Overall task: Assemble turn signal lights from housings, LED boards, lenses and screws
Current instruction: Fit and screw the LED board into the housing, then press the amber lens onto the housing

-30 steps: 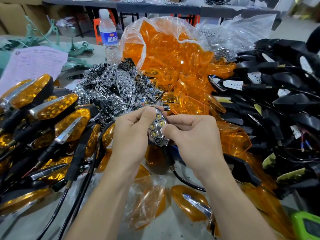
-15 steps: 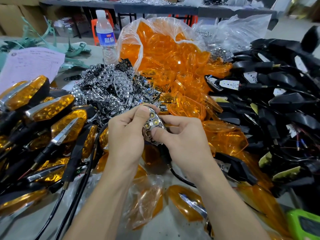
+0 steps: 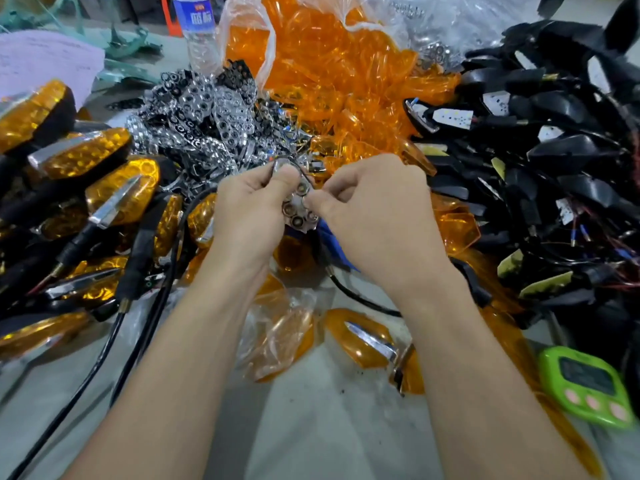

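We hold a chrome reflector [image 3: 298, 211] between both hands, over the table [image 3: 311, 427] near the chrome pile [image 3: 207, 112]: our left hand [image 3: 247, 216] pinches its top, our right hand [image 3: 375, 216] pinches its right edge

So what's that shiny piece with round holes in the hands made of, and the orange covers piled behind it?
The shiny piece: probably chrome-plated plastic, given its mirror-bright, moulded round cups; metal can't be ruled out. The orange covers: translucent glossy plastic, as light passes through and edges glint.
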{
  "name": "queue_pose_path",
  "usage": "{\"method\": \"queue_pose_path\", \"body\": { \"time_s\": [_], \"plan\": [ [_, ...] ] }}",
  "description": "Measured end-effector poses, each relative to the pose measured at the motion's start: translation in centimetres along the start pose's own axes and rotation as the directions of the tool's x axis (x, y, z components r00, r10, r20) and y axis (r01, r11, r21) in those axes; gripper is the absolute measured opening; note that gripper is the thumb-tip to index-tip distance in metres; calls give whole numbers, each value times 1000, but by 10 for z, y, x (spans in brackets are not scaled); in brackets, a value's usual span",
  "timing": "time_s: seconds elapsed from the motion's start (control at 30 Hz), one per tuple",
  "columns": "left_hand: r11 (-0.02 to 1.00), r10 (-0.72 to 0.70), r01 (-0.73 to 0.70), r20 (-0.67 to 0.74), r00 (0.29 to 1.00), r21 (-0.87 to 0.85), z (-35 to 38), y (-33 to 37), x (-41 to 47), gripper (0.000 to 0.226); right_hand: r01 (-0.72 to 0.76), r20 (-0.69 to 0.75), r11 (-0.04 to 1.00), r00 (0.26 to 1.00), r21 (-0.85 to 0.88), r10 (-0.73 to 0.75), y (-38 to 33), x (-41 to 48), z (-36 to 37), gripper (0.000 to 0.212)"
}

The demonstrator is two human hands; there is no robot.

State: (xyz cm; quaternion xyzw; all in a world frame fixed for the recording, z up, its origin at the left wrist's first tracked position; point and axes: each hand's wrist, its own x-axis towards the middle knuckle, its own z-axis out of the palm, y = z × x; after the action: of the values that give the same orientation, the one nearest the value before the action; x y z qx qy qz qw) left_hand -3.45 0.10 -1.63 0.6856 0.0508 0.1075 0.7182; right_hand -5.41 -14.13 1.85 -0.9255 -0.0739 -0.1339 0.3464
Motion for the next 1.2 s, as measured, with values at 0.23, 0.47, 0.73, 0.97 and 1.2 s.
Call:
{"method": "queue_pose_path", "body": {
  "time_s": [0.23, 0.47, 0.73, 0.97, 1.2],
  "plan": [
    [999, -31, 30, 36, 999, 33, 4, 6, -6, 66, -69, 371, 976, 917, -208, 144, 1, -39, -44, 18],
    [997, -74, 74, 6, 997, -18, 11, 7, -11, 20, 148, 427, 773, 888, -617, 171, -5, -101, -25, 24],
    [988, -116, 121, 53, 992, -97, 9, 8, -14, 58, -101, 223, 983, 965, -152, 134, 15, -78, -37, 39],
    [988, -125, 130, 61, 990, -79, 12, 8, -17, 13, -31, -134, 988, 990, 151, 52, 2, -42, -3, 35],
    [962, -155, 169, 79, 985, -216, 6, 11, -15, 20, -11, -324, 975, 942, 221, 84, -14, -39, 26, 37]
  ]
}}
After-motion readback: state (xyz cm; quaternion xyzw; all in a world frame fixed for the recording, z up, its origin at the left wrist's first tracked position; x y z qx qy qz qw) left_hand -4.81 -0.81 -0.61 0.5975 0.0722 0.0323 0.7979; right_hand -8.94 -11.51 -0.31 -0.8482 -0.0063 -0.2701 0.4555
